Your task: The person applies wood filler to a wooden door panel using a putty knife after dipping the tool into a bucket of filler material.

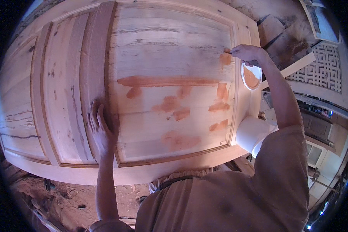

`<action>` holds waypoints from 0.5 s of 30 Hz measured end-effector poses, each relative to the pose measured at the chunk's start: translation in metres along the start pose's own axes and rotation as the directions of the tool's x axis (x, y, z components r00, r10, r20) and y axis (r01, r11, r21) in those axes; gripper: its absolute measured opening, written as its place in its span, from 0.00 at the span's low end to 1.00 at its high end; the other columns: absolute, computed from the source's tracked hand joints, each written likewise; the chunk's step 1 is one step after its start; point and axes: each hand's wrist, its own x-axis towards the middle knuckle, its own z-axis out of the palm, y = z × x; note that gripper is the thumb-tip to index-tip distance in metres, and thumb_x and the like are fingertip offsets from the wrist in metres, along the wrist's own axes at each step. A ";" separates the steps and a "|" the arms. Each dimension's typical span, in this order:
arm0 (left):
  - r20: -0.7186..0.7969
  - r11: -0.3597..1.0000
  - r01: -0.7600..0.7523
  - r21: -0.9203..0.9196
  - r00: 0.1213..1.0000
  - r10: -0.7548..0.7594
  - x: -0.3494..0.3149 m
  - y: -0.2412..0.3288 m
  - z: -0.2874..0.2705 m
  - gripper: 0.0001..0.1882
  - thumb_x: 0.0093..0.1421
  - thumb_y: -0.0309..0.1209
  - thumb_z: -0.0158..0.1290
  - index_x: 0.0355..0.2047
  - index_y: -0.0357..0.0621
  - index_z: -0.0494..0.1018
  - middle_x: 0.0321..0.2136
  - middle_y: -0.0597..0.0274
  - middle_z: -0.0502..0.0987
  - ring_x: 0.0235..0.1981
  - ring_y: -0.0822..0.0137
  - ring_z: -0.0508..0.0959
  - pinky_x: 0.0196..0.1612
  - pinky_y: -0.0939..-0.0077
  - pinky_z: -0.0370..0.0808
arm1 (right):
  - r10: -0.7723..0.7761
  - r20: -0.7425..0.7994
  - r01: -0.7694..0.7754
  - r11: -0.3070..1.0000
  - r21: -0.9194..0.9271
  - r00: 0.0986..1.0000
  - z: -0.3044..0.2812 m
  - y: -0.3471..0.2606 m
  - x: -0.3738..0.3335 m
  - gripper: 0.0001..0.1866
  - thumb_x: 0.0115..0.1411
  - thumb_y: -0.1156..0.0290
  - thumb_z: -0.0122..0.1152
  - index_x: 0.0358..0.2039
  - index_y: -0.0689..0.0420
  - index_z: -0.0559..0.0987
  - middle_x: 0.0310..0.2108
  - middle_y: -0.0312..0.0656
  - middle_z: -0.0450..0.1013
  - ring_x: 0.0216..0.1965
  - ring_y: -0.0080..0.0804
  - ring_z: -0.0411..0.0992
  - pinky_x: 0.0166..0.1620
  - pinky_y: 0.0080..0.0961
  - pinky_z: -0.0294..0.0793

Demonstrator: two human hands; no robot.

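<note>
A large wooden door panel (162,62) lies before me, with reddish-orange filler (170,81) smeared across it in a long strip and several patches. My left hand (102,127) lies with its fingers stretched out on the raised wooden rail (92,65) left of the broad panel. Near the panel's far right corner, my right hand (248,54) is closed around a small putty knife (226,50), mostly hidden by the fingers. The knife's tip is at an orange patch (225,59). Just below this hand, a round white container (251,78) holds orange filler.
A white bucket (251,133) stands by the door's right edge, close to my body. Beyond the right side are a wooden lattice panel (321,65) and a pale wooden strip (297,65). Brown, littered ground (71,201) shows below the door's near edge.
</note>
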 end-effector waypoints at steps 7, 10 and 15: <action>-0.008 1.000 0.000 -0.021 1.000 0.000 0.007 0.005 -0.004 0.28 0.64 0.39 0.56 0.61 0.39 0.66 0.65 0.44 0.65 0.67 0.44 0.64 0.68 0.45 0.59 | -0.048 0.032 0.050 0.996 -0.068 0.998 0.036 -0.004 -0.040 0.20 0.70 0.58 0.48 0.52 0.60 0.77 0.25 0.40 0.71 0.17 0.28 0.69 0.20 0.30 0.71; -0.006 0.999 0.022 0.023 1.000 -0.022 0.004 0.003 -0.005 0.29 0.65 0.39 0.56 0.62 0.40 0.65 0.65 0.45 0.65 0.67 0.44 0.64 0.69 0.44 0.59 | -0.027 0.083 0.036 0.993 -0.108 0.996 0.052 -0.018 -0.069 0.22 0.71 0.58 0.49 0.58 0.59 0.74 0.26 0.40 0.72 0.17 0.27 0.69 0.21 0.27 0.71; -0.017 1.000 0.029 0.007 0.999 -0.029 0.003 0.004 -0.003 0.29 0.64 0.40 0.56 0.62 0.41 0.65 0.66 0.46 0.65 0.68 0.44 0.63 0.69 0.44 0.59 | -0.038 0.094 -0.006 0.906 0.422 0.995 0.069 -0.019 -0.111 0.24 0.74 0.59 0.48 0.66 0.56 0.69 0.22 0.33 0.64 0.15 0.19 0.64 0.18 0.20 0.65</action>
